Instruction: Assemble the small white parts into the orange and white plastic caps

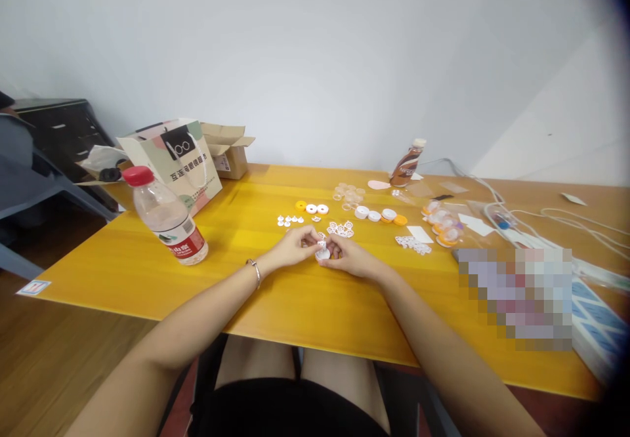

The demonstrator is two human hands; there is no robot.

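My left hand and my right hand meet over the middle of the yellow table. Between their fingertips is a small round white plastic part; its exact kind is too small to make out. Both hands are closed on it, the left with thumb and forefinger pinched. Just beyond the fingers lie patterned white pieces. Several small white pegged parts stand to the left. A yellow disc and white discs sit behind them, with clear plastic rings farther back.
A red-capped water bottle and a paper bag stand at left, near a cardboard box. A brown drink bottle stands at the back. Rightward are orange-and-clear round pieces, white cables and a blurred-out patch.
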